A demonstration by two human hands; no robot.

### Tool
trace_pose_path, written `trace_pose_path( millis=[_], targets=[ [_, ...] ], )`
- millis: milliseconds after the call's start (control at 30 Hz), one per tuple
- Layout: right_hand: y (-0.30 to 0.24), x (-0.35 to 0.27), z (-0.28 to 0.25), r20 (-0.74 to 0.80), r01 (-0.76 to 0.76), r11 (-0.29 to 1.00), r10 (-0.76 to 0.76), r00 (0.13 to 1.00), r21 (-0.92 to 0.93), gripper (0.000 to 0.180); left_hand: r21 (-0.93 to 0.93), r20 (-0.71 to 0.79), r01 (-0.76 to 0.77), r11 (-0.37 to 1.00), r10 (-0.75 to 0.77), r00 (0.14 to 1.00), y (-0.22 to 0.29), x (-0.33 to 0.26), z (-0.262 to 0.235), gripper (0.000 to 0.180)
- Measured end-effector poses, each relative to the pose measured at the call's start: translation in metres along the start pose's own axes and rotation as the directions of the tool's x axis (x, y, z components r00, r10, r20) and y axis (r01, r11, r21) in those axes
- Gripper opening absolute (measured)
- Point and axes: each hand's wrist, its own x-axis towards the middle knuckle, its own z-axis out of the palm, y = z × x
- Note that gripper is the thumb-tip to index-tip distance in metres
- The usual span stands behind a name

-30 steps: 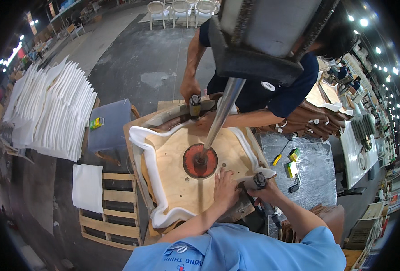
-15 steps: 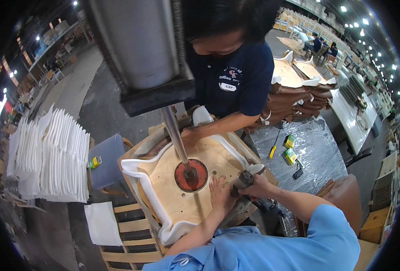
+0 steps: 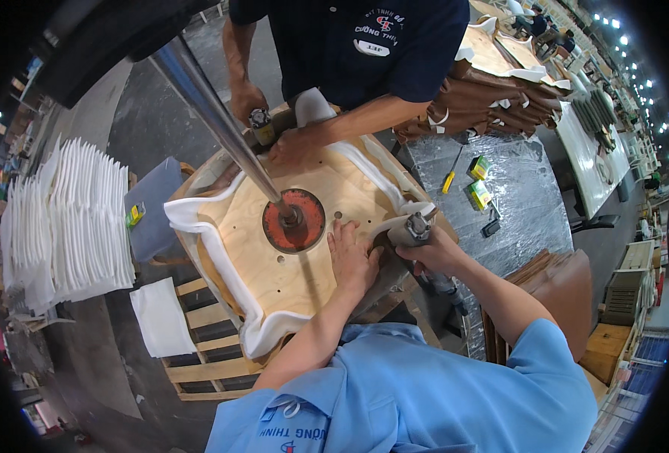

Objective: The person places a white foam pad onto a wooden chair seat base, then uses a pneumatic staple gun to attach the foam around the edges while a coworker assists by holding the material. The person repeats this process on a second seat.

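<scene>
My left hand [image 3: 352, 260] lies flat, fingers spread, on the plywood seat board [image 3: 274, 257], just right of the red press disc [image 3: 294, 220] at its middle. It grips nothing; the palm just presses the wood near the board's right edge. My right hand [image 3: 434, 253] is wrapped tight around a stapler [image 3: 417, 230], whose round grey top shows above my fist, at the board's right rim, where white foam [image 3: 221, 264] folds up over the edge. The two hands sit just beside each other, nearly touching.

The board rests tilted on a wooden pallet [image 3: 198, 355], with the foam running round its left, near and far edges. A steel rod [image 3: 221, 113] slants down from the upper left and ends on the disc, pinning the board.

Across from me a co-worker in a dark shirt leans over the far edge. One of their hands [image 3: 245, 102] holds a second stapler [image 3: 261, 127]; the other [image 3: 293, 145] presses the foam down at the far rim.

To the left stands a stack of white foam sheets [image 3: 63, 219], with a single sheet [image 3: 161, 317] on the floor near the pallet. To the right, a foil-covered table [image 3: 515, 204] carries a yellow screwdriver [image 3: 449, 180] and small green boxes [image 3: 479, 181]. Brown leather covers [image 3: 493, 102] are piled beyond it.
</scene>
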Motion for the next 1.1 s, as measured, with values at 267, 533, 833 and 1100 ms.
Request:
trace_pose_path(
  millis=[267, 533, 833, 1100],
  targets=[
    [-0.013, 0.015, 0.006, -0.002, -0.038, 0.995, 0.038, 0.999, -0.094, 0.033, 0.114, 0.104, -0.013, 0.993, 0.001, 0.995, 0.010, 0.002, -0.009, 0.036],
    [-0.009, 0.012, 0.007, 0.009, 0.044, 0.999, -0.044, 0.999, -0.024, 0.037, -0.045, -0.035, -0.006, 0.999, 0.005, 0.999, -0.008, -0.005, 0.004, 0.022],
    [-0.018, 0.011, 0.004, 0.111, 0.020, 0.999, -0.015, 0.994, -0.044, 0.044, -0.095, -0.130, -0.054, 0.994, 0.042, 0.991, -0.010, -0.003, 0.010, 0.018],
    [-0.017, 0.014, 0.006, 0.098, 0.066, 0.998, -0.064, 0.993, -0.016, 0.039, -0.103, -0.146, -0.072, 0.992, 0.057, 0.988, -0.009, -0.002, 0.008, 0.021]
  ],
)
